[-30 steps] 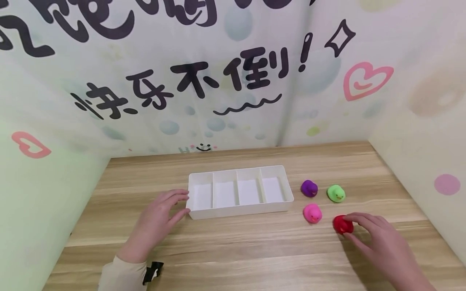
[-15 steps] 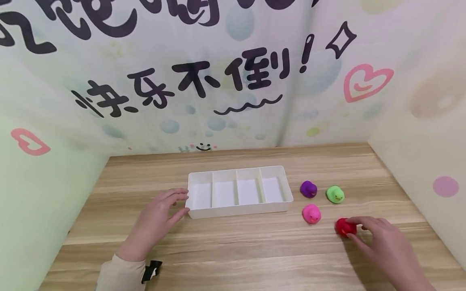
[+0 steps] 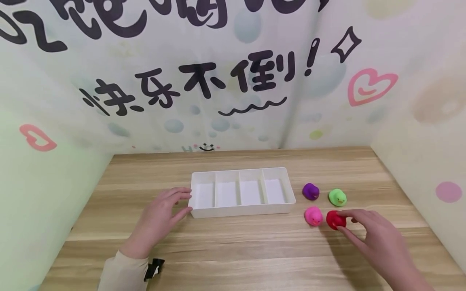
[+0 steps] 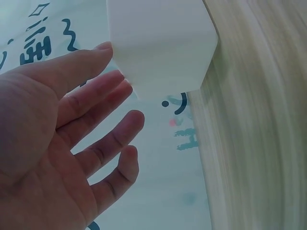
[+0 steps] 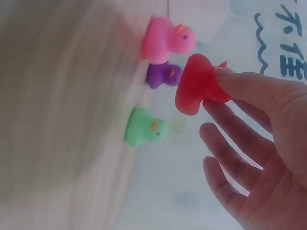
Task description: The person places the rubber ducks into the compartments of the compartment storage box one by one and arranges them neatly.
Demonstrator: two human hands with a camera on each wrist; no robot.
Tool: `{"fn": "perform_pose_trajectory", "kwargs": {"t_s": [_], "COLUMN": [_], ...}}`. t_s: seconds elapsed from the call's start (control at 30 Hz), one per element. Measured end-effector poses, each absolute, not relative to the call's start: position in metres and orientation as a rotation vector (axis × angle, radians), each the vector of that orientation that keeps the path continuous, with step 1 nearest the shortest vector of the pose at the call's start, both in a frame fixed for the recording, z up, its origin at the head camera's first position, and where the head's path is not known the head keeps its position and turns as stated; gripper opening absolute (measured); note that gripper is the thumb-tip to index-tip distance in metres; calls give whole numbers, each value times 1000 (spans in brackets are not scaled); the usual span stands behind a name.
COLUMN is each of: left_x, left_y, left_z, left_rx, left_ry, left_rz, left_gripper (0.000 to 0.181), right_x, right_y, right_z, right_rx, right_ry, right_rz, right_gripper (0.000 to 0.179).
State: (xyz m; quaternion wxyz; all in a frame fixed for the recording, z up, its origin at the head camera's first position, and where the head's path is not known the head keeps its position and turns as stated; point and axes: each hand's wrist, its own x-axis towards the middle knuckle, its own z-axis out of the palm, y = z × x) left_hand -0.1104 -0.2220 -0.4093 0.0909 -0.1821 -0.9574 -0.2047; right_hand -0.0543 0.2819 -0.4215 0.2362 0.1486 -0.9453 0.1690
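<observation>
My right hand [image 3: 382, 242] pinches a red rubber duck [image 5: 194, 86] by the head between thumb and fingers. In the right wrist view the duck is raised off the table. Close to it stand a pink rubber duck [image 3: 313, 216], a purple one [image 3: 310, 191] and a light green one [image 3: 337, 197]. My left hand [image 3: 160, 218] has its fingertips and thumb at the left end of a white divided tray [image 3: 240, 211], fingers loosely bent. The left wrist view shows that tray's end wall [image 4: 160, 52] right at the thumb and fingertips.
The tray's several compartments hold nothing. A wood-grain table [image 3: 233, 250] carries everything, with a printed backdrop [image 3: 204, 117] behind it and pale walls at both sides. A black strap end [image 3: 154, 269] hangs by my left sleeve [image 3: 123, 270].
My right hand first shifted slightly right and nearer with the red duck, then brought it up and left, close beside the pink duck. My left hand stays at the tray. The head view has tilted slightly.
</observation>
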Motion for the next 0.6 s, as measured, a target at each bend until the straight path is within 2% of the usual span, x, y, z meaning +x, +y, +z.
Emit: {"fn": "perform_pose_trajectory", "kwargs": {"t_s": [0.6], "left_x": [-113], "left_y": [-222], "left_z": [-409], "left_rx": [-524], "left_ry": [-2879], "left_rz": [-599], "left_gripper": [33], "right_x": [-85], "right_y": [238], "right_z": [-396], "right_rx": [566], "right_ry": [-2512], "right_rz": [508], "right_gripper": [52]}}
